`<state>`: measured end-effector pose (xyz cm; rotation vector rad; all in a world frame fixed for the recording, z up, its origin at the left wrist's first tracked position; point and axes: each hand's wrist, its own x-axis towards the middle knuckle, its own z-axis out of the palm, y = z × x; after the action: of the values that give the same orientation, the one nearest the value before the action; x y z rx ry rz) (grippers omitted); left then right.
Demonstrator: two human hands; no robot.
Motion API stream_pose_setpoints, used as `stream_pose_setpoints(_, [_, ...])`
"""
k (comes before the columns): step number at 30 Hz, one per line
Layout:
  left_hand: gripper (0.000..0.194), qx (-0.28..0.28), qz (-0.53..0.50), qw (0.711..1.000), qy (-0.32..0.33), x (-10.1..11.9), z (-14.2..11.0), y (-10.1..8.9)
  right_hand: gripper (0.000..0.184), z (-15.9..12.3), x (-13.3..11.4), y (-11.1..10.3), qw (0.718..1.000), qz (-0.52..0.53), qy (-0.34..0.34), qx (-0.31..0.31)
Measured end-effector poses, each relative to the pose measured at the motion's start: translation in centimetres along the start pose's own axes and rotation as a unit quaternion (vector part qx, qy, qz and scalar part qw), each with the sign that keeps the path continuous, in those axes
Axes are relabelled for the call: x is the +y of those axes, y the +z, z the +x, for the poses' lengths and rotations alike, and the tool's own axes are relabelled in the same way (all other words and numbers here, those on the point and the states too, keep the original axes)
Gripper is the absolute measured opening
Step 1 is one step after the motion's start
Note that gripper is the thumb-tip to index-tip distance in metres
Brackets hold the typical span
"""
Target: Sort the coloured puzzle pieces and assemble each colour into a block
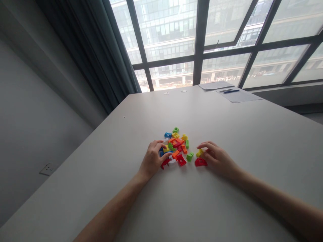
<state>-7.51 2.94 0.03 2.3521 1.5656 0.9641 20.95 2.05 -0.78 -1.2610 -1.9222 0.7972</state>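
Note:
Small plastic building blocks in several colours lie in a loose pile on the white table, with an orange block (184, 149) near the middle. My left hand (152, 157) rests at the pile's left edge, thumb and fingers apart around blue blocks (166, 153) and a red block (165, 163). To the right of the pile, my right hand (216, 157) is curved with its fingers apart. Nearest to it are a yellow block (199, 153) and a red arched block (201, 162); whether the fingertips touch them is hard to see. A green block (190, 156) lies between the hands.
The white table (156, 111) reaches back to a window. Sheets of paper (239, 96) with dark pens (231, 91) on them lie at the far right. A dark curtain (101, 50) hangs at the left, and a wall socket (47, 169) is below it.

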Motion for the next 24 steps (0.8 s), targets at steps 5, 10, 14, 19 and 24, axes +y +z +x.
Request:
stream_pose_setpoints(5, [0.014,-0.016,0.138,0.990,0.033,1.3,0.4,-1.3,0.021,0.0,-0.2,0.1,1.000,0.025,0.008,0.005])
stream_pose_setpoints(10, [0.012,-0.079,0.190,0.978,0.024,2.3,0.6,-1.9,0.020,0.0,0.0,-0.1,0.999,0.039,0.023,0.006])
stream_pose_setpoints(14, [0.012,-0.093,0.198,0.975,0.043,2.1,0.8,-1.8,0.020,0.1,0.0,0.0,0.999,0.031,0.021,0.004])
stream_pose_setpoints(19, [0.012,-0.048,0.201,0.975,0.085,1.9,1.0,-1.6,0.019,0.2,0.0,0.1,0.999,0.036,0.029,0.008])
stream_pose_setpoints(24, [0.020,0.009,0.185,0.976,0.117,3.8,0.4,-1.2,0.020,0.2,0.0,0.2,0.999,0.025,0.024,0.013])
